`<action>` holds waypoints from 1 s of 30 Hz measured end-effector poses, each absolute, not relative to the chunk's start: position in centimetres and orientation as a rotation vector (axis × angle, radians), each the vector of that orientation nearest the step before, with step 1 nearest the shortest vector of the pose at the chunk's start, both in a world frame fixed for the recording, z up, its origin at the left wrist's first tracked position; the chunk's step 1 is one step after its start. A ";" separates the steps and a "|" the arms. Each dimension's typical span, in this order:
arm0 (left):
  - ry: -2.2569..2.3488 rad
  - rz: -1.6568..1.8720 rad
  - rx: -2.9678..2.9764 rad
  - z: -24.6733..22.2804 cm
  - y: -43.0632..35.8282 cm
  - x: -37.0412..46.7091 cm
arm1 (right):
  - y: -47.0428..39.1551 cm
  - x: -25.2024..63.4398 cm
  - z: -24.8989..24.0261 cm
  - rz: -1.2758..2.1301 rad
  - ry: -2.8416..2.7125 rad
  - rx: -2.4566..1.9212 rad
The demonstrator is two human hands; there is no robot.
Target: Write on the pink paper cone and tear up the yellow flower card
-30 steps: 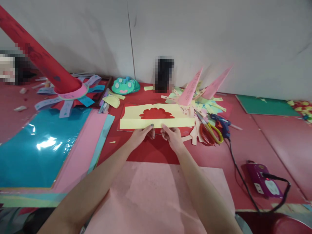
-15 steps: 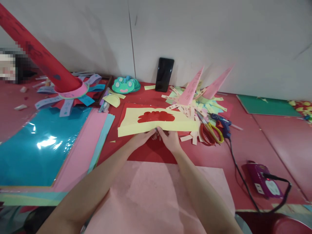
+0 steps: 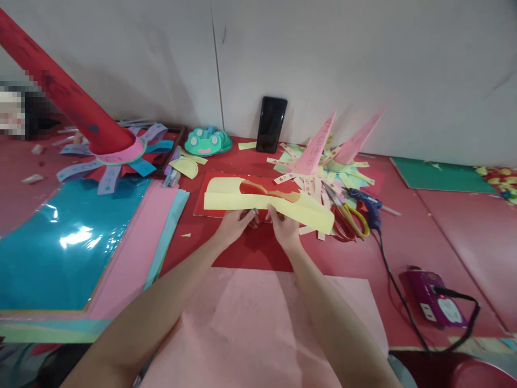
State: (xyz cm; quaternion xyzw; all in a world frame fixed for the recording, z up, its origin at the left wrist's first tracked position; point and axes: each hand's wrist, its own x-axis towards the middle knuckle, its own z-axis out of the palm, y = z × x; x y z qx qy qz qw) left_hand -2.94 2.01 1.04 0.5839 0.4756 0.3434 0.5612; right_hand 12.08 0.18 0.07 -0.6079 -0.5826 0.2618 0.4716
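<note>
A pale yellow paper with a folded band along its near edge is held up over red paper. Red shows through a cut-out opening in its middle. My left hand pinches the near edge left of centre, thumb on top. Just to the right, my right hand grips the same edge, fingers partly hidden beneath. The paper bends between them, and its right end sags toward the scissors.
Behind stand a black phone and pink paper cones. A glue gun lies right, its cord near a purple power box. At left are blue wrapped sheets, a red cone and green frog cut-outs.
The yellow paper has bent and shifted, its right end dropping nearer to me. My hands have moved slightly apart. The red opening looks narrower, with an orange-brown edge now showing.
</note>
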 end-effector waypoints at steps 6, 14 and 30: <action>1.122 0.852 1.439 0.9 2.1 -3.0 | 0.2 12.1 -0.1 0.659 -1.422 -1.506; 1.172 0.866 1.401 1.3 2.3 -3.2 | 0.2 12.1 0.0 0.721 -1.392 -1.484; 1.127 1.162 1.265 1.0 4.3 -5.2 | 0.3 12.6 0.6 0.656 -1.346 -1.474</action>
